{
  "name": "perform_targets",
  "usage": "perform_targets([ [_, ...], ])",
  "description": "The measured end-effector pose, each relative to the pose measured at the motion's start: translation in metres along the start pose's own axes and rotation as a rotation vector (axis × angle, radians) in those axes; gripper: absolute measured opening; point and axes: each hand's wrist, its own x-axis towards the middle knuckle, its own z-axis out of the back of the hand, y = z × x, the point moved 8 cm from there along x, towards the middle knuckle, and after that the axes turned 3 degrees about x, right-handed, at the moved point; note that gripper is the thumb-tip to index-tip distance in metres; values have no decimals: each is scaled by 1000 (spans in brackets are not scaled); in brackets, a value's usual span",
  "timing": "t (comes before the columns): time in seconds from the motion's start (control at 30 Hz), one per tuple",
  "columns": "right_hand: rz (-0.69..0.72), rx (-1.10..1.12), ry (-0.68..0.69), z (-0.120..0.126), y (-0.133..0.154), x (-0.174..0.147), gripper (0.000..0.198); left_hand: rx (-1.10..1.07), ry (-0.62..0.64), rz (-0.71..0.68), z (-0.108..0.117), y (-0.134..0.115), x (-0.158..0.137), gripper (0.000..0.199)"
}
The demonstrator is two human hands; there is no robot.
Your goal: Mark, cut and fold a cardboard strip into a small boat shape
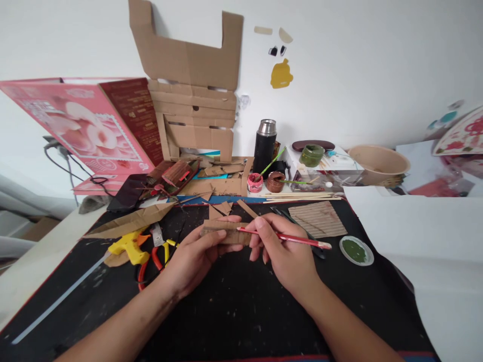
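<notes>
My left hand (198,254) is closed on a small brown cardboard piece (232,234), thumb on its face and fingers behind it. Between the fingers of my right hand (289,251) is a red pencil (298,240), its tip at the cardboard's face near the right end. Whether the tip touches the card I cannot tell. Beyond my hands lie small cardboard scraps (222,208). A sheet of corrugated cardboard (319,219) rests behind my right hand, and dark tools partly hidden by that hand lie beside it.
A yellow glue gun (132,246) with a long glue stick and red-handled pliers (142,271) lie left on the black mat (234,322). At right is a lid of green paint (356,250). Behind stand paint jars (255,183), a black thermos (265,146) and a pink box (90,130).
</notes>
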Motion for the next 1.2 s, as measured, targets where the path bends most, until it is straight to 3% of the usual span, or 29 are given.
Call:
perform_targets([
  [1.2,-24,-18,24,-1,-2,0,40,-58,38,28,-2,4,-1,32],
])
